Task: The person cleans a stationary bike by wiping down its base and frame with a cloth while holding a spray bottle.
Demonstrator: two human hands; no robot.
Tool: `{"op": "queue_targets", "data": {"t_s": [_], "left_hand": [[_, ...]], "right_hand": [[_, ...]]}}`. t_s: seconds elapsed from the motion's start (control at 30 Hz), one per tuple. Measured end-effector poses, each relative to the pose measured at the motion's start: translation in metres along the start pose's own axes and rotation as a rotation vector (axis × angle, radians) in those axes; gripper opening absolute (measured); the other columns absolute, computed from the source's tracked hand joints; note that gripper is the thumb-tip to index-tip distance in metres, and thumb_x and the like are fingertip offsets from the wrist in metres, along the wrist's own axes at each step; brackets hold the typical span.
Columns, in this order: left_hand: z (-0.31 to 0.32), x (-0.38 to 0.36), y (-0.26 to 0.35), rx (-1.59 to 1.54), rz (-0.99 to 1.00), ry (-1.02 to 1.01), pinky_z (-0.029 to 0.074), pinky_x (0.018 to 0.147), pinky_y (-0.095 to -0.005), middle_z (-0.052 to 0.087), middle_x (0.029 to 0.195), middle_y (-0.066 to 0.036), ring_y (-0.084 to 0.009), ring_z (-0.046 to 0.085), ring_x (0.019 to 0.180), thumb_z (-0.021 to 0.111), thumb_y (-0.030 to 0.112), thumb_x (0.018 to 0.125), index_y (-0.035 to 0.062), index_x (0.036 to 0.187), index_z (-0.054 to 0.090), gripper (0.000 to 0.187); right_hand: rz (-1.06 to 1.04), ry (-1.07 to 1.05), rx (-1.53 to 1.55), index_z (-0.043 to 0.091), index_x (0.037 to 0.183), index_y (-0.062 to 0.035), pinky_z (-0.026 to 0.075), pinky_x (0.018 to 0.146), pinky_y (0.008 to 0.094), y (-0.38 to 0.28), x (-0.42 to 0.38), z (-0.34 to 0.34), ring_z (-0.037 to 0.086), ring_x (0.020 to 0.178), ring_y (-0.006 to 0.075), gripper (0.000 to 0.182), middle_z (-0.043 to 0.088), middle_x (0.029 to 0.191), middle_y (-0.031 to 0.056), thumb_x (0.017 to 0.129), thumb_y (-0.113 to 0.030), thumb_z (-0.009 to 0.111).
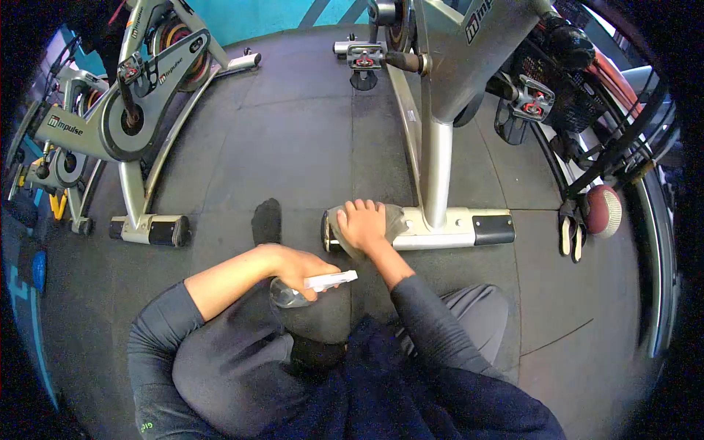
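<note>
A clear spray bottle [287, 295] with a white trigger head [330, 280] is in my left hand [292, 270], its fingers wrapped around the neck. The nozzle points right, toward my right forearm. My right hand [361, 226] lies over a grey cloth [394, 222] and presses it on the left end of a bike's floor bar [440, 233]. The cloth drapes over the top and front of that bar, and part of it is hidden under my palm. My fingers reach over the far edge.
The exercise bike's post [438, 169] rises from the bar, with pedals [532, 99] above. Another exercise bike [132, 132] stands at left. On the right are a maroon and white ball [603, 211] and a black rack with a basket [579, 103]. Dark mats [293, 147] cover the floor.
</note>
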State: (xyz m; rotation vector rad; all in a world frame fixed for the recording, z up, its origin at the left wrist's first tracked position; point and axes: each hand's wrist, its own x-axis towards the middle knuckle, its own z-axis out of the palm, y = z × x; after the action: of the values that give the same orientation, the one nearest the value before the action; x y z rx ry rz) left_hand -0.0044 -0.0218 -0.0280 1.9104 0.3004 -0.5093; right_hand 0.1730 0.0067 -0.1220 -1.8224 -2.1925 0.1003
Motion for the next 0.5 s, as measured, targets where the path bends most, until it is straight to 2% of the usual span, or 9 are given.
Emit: {"op": "queue_targets", "data": {"t_s": [0.03,0.07,0.2,0.3,0.37,0.4,0.43,0.5], "left_hand": [[0.0,0.0,-0.001,-0.003,0.019,0.006,0.047,0.086,-0.0362,0.06,0.108,-0.012,-0.0233,0.058,0.1,0.068,0.021,0.077,0.0043,0.124,0.044,0.055],[0.0,0.0,-0.003,-0.001,0.01,0.008,0.047,0.086,-0.0362,0.06,0.108,-0.012,-0.0233,0.058,0.1,0.068,0.021,0.077,0.0043,0.124,0.044,0.055],[0.001,-0.004,-0.005,0.018,0.002,0.004,0.047,0.086,-0.0365,0.06,0.107,-0.011,-0.0232,0.058,0.1,0.069,0.022,0.076,0.0042,0.124,0.044,0.056],[0.002,-0.001,-0.005,0.01,-0.005,-0.003,0.047,0.087,-0.0362,0.06,0.107,-0.011,-0.0229,0.058,0.101,0.069,0.021,0.076,0.0042,0.124,0.044,0.056],[0.002,0.0,-0.004,0.023,-0.013,-0.004,0.046,0.087,-0.0361,0.06,0.107,-0.011,-0.0229,0.058,0.101,0.069,0.021,0.076,0.0042,0.124,0.044,0.057],[0.002,0.001,-0.004,0.029,-0.024,-0.01,0.046,0.088,-0.0361,0.06,0.107,-0.012,-0.0229,0.058,0.101,0.068,0.02,0.076,0.0041,0.124,0.044,0.057],[0.001,0.001,-0.002,0.037,-0.036,-0.016,0.046,0.088,-0.0361,0.06,0.106,-0.012,-0.0229,0.058,0.101,0.068,0.019,0.075,0.004,0.124,0.044,0.057],[0.0,-0.001,0.002,0.023,-0.015,0.009,0.047,0.088,-0.036,0.06,0.106,-0.012,-0.023,0.058,0.101,0.068,0.018,0.075,0.0037,0.124,0.044,0.057]], "right_hand": [[0.047,-0.151,-0.005,0.062,0.109,-0.0085,0.034,0.095,0.051,0.0,0.009,-0.004,0.054,0.108,0.0287,0.046,0.062,0.111,0.0115,0.09,-0.04,0.034],[0.067,-0.176,0.008,0.065,0.1,-0.0081,0.037,0.091,0.0507,0.0,0.016,-0.006,0.057,0.103,0.0298,0.049,0.065,0.102,0.0124,0.09,-0.042,0.032],[0.137,-0.263,0.015,0.066,0.099,-0.0089,0.036,0.093,0.0496,-0.006,0.021,-0.009,0.057,0.103,0.0293,0.049,0.065,0.1,0.0121,0.09,-0.042,0.032],[0.134,-0.16,-0.002,0.064,0.105,-0.0086,0.033,0.097,0.0489,-0.009,0.005,-0.004,0.055,0.106,0.028,0.047,0.064,0.104,0.0115,0.09,-0.041,0.034],[0.008,0.149,-0.005,0.06,0.113,-0.0075,0.029,0.101,0.0479,-0.011,-0.012,0.01,0.05,0.112,0.0268,0.046,0.06,0.112,0.0104,0.09,-0.04,0.038],[-0.02,0.129,-0.013,0.051,0.125,-0.0063,0.025,0.105,0.0477,-0.014,-0.022,0.009,0.043,0.122,0.027,0.05,0.052,0.126,0.0114,0.089,-0.039,0.041],[-0.024,0.133,-0.016,0.051,0.125,-0.0063,0.025,0.105,0.0477,-0.015,-0.031,0.015,0.043,0.122,0.027,0.05,0.052,0.126,0.0114,0.089,-0.039,0.041],[-0.094,0.269,-0.123,0.043,0.135,-0.0066,0.018,0.109,0.0484,-0.017,-0.05,0.027,0.032,0.133,0.0272,0.059,0.041,0.139,0.0116,0.089,-0.044,0.042]]}}
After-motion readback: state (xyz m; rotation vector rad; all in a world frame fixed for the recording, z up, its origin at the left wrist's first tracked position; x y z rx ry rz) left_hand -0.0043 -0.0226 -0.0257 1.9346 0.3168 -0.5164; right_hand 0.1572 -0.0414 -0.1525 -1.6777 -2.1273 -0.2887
